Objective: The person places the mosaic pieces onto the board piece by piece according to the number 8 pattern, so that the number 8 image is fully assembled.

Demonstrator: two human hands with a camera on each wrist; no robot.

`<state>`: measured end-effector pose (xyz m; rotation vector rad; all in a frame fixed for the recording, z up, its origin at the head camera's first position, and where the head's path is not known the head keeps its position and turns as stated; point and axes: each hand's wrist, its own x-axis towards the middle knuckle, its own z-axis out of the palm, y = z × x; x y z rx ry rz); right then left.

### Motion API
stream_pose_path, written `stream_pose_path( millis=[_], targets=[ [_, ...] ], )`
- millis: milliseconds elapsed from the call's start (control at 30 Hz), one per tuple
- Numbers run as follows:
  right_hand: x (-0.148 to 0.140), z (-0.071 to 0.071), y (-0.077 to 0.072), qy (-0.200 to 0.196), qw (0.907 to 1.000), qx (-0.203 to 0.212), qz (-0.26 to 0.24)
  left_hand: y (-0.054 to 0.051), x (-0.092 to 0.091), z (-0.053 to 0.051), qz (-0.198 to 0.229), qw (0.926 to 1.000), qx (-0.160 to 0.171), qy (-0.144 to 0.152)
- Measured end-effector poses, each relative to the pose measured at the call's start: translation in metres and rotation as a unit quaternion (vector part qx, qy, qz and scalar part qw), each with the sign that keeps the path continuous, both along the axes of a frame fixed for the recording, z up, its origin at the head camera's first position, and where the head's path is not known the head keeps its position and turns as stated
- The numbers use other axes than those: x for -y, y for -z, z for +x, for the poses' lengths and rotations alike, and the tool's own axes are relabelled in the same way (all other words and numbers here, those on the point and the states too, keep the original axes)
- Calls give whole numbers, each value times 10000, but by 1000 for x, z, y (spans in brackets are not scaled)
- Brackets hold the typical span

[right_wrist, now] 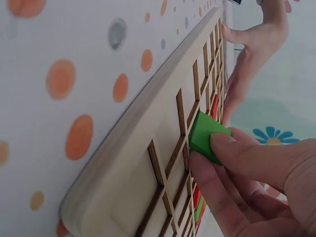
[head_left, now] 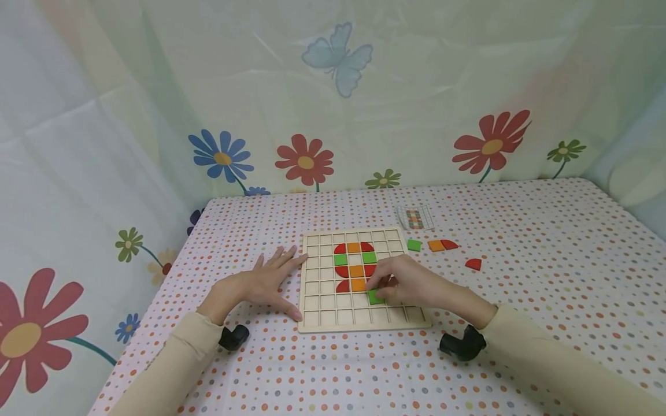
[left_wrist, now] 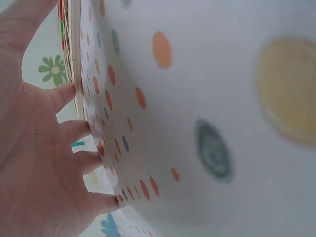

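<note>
A light wooden grid board [head_left: 319,318] lies on the dotted cloth. Red quarter-round tiles [head_left: 341,271], orange square tiles [head_left: 356,270] and green square tiles [head_left: 369,257] fill several cells in its middle. My right hand [head_left: 408,280] pinches a green square tile [right_wrist: 205,136] between thumb and fingers; in the right wrist view that tile is tilted, with its lower edge at the grid. At the board's left edge, my left hand [head_left: 262,283] lies with fingers spread, its thumb and a fingertip at the frame. In the left wrist view, this hand's palm [left_wrist: 39,163] holds nothing.
Beyond the board's far right corner lies a small pattern card [head_left: 414,218]. Loose to the right are a green square tile [head_left: 414,245], an orange square tile [head_left: 436,246] touching a red quarter-round tile [head_left: 449,244], and another red quarter-round tile [head_left: 473,264]. A flowered curtain [head_left: 416,144] hangs behind.
</note>
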<state>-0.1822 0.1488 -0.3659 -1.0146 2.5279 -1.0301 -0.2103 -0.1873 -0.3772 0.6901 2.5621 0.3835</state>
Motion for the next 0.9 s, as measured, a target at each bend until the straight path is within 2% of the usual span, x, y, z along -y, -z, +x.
stream_pose_path(
  millis=[333, 600, 833, 900],
  targets=[
    [5, 1, -4, -207, 9991, -167, 341, -2, -1, 1, 14, 10000, 34, -1],
    [9, 3, -4, -53, 9984, -226, 513, -2, -1, 1, 25, 10000, 58, -1],
    [7, 3, 3, 2, 9969, -601, 517, -2, -1, 1, 32, 10000, 64, 34],
    [6, 4, 3, 32, 9971, -592, 472, -3, -1, 1, 53, 10000, 57, 29]
  ],
)
